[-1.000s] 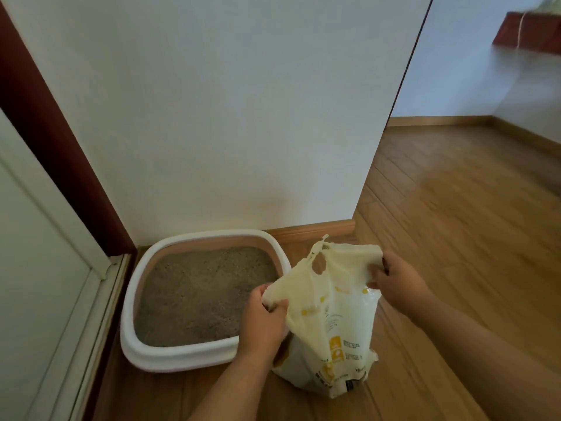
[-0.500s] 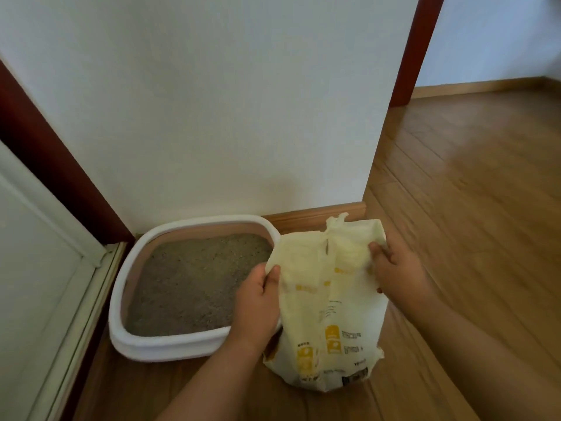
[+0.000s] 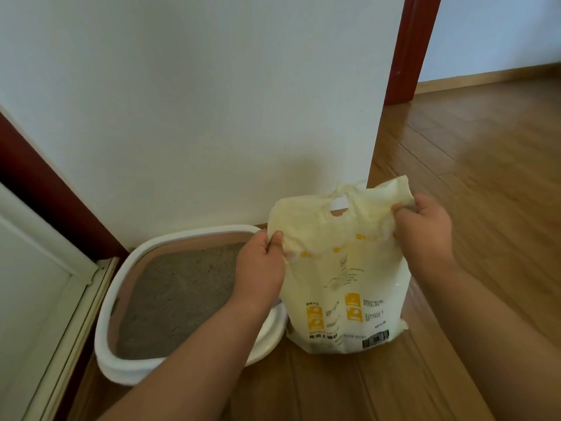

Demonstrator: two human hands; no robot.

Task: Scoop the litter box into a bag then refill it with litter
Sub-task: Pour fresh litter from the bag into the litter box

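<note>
Bag (image 3: 343, 284) raised, stretched between both hands

Both hands raised, each pinching closed

The left hand (image 3: 259, 268) reaches forward on a bare forearm, thumb pressed against curled fingers (image 3: 274, 241) in a pinch. The right hand (image 3: 425, 229) sits slightly higher and well apart from it, knuckles up, its fingers (image 3: 402, 209) folded tight into a grip.

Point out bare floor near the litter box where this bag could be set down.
Free: the wood floor right of the litter bag, out toward the doorway, and the strip in front of it. Crowded: the litter box fills the corner between wall and white door frame, and the bag touches its rim.
</note>
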